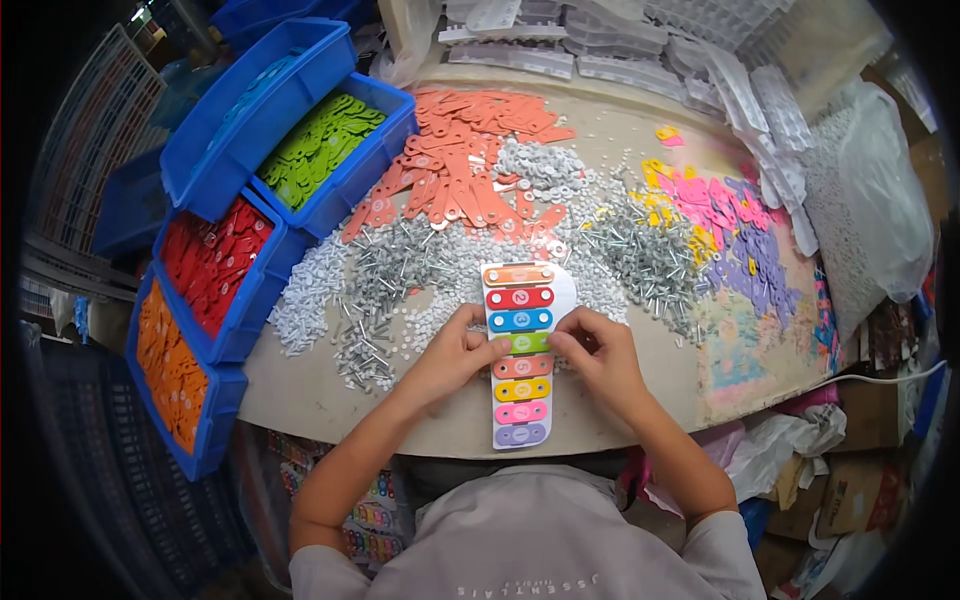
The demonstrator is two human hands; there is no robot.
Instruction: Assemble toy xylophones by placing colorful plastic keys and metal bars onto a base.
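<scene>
A toy xylophone (522, 391) lies on the table in front of me, a row of coloured bars on a white base. White round pieces sit at both ends of the orange, red and blue bars; the lower bars show small dark holes there. My left hand (452, 355) is closed at the xylophone's left edge, its thumb on the left end of the green bar (524, 343). Opposite, the bent fingers of my right hand (598, 352) are pinched at that bar's right end. Any small part between them is hidden.
Loose screws (400, 262), white washers (445, 318) and coral bars (460, 180) heap beyond my hands. Blue bins (345, 192) of green, red and orange bars line the left. Pink bars (710, 205) and purple bars (762, 262) lie right, near a clear bag (885, 200).
</scene>
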